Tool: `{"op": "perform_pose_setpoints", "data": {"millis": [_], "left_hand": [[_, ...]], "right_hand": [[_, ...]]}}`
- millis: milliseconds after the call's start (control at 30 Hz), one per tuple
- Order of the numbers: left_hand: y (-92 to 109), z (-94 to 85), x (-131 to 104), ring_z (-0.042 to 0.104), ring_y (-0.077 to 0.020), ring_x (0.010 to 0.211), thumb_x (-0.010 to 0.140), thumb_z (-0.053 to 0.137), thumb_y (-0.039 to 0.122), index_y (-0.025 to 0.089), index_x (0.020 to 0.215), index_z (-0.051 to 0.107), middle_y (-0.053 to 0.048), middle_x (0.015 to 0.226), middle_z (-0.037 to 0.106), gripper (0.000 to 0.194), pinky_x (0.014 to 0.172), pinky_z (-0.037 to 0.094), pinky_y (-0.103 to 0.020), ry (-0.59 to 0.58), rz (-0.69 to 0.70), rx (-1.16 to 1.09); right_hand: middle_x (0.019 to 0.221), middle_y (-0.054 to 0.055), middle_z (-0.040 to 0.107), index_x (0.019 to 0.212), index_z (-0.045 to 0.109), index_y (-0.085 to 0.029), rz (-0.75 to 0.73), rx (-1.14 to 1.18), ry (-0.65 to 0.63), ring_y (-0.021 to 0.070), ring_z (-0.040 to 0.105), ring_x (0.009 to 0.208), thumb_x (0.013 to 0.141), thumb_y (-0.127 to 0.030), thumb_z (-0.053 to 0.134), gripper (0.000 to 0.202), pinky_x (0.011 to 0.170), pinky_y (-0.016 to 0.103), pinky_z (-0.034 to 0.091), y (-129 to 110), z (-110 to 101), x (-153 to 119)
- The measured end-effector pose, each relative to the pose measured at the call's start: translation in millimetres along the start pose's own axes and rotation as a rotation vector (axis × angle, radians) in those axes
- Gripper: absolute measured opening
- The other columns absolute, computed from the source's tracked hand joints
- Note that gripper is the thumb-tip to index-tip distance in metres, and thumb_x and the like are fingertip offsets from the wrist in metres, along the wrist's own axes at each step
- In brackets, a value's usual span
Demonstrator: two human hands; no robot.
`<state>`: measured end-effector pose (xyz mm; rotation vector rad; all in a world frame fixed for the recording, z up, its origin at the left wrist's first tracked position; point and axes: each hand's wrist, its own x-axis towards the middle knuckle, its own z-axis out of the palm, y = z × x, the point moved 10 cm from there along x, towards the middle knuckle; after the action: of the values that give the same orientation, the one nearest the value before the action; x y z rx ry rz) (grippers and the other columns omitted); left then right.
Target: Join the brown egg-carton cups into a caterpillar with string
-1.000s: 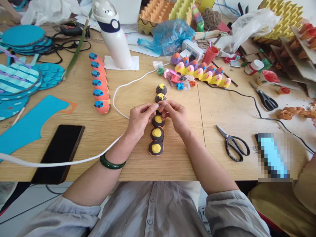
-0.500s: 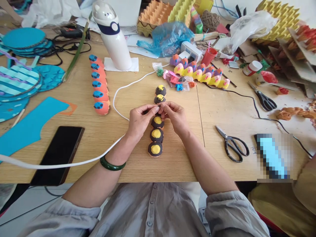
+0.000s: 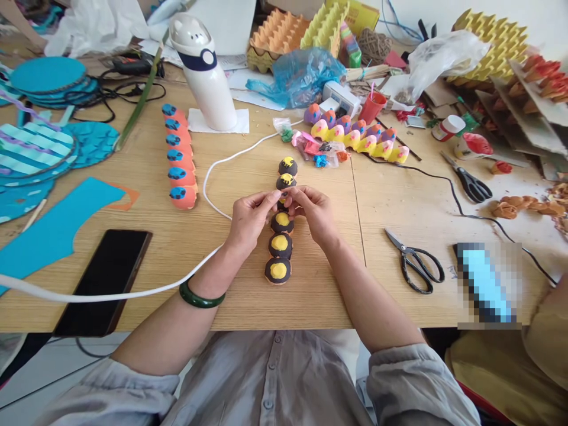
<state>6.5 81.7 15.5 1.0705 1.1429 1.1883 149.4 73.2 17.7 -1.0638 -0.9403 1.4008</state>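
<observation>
A row of black domes with yellow tops (image 3: 280,245), looking like a strip cut from an egg carton, stands on the table in front of me. The two far domes carry small black marks on their yellow. Over the middle of the row, my left hand (image 3: 249,218) and my right hand (image 3: 313,214) meet, thumbs and forefingers pinched together. Between the fingertips shows a small dark piece (image 3: 284,194), too small to make out fully; it looks like soft clay. My fingers partly hide the dome beneath.
A similar orange row with blue tops (image 3: 181,157) lies to the left, near a white bottle (image 3: 206,80). Scissors (image 3: 415,260) lie at right. A white cable (image 3: 133,294) crosses a phone (image 3: 106,278). Small clay packets (image 3: 310,145) and purple-yellow rows (image 3: 355,135) sit beyond.
The view has shifted slightly. My hands stay pinched together above the row, with the fingertips moved only a little and the dark piece showing more between them.
</observation>
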Motion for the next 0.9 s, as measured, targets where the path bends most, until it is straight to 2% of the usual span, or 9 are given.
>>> {"op": "perform_pose_setpoints", "data": {"millis": [133,367,567,733,900], "left_hand": [[-3,1.1,1,0.037,-0.0058,0.051,0.068,0.087,0.048,0.016,0.066,0.071,0.003,0.062,0.052,0.036,0.046,0.026,-0.024,-0.009,-0.050,-0.071],[-6,5.3,-1,0.036,-0.0041,0.049,0.055,0.094,0.049,0.015,0.063,0.069,0.004,0.061,0.051,0.042,0.044,0.023,-0.022,-0.022,-0.146,-0.143],[-9,5.1,-2,0.035,-0.0033,0.048,0.060,0.092,0.048,0.015,0.060,0.065,0.003,0.061,0.054,0.043,0.044,0.024,-0.021,-0.030,-0.165,-0.152],[-11,5.0,-2,0.040,-0.0048,0.053,0.059,0.093,0.047,0.014,0.067,0.072,0.002,0.063,0.055,0.039,0.045,0.026,-0.019,-0.033,-0.162,-0.156],[-10,5.7,-2,0.037,-0.0048,0.052,0.061,0.092,0.048,0.015,0.072,0.076,0.003,0.062,0.052,0.039,0.045,0.025,-0.020,-0.040,-0.149,-0.145]], "right_hand": [[0.073,-0.002,0.067,0.085,0.073,-0.019,-0.016,0.005,-0.023,0.0078,0.057,0.059,0.084,-0.048,0.080,0.030,0.056,0.023,0.052,-1,1,-1],[0.070,-0.003,0.069,0.090,0.076,-0.020,0.002,0.027,-0.032,0.0083,0.057,0.058,0.070,-0.048,0.089,0.036,0.054,0.022,0.051,3,1,1],[0.068,-0.004,0.069,0.091,0.074,-0.019,0.003,0.020,-0.045,0.0076,0.056,0.057,0.070,-0.048,0.088,0.039,0.054,0.021,0.050,5,2,3],[0.069,-0.004,0.067,0.091,0.074,-0.020,0.008,-0.004,-0.043,0.0080,0.056,0.058,0.070,-0.050,0.088,0.039,0.055,0.022,0.050,5,2,3],[0.070,-0.003,0.067,0.088,0.076,-0.020,-0.015,0.016,-0.030,0.0079,0.056,0.057,0.076,-0.053,0.083,0.035,0.054,0.021,0.051,1,2,2]]}}
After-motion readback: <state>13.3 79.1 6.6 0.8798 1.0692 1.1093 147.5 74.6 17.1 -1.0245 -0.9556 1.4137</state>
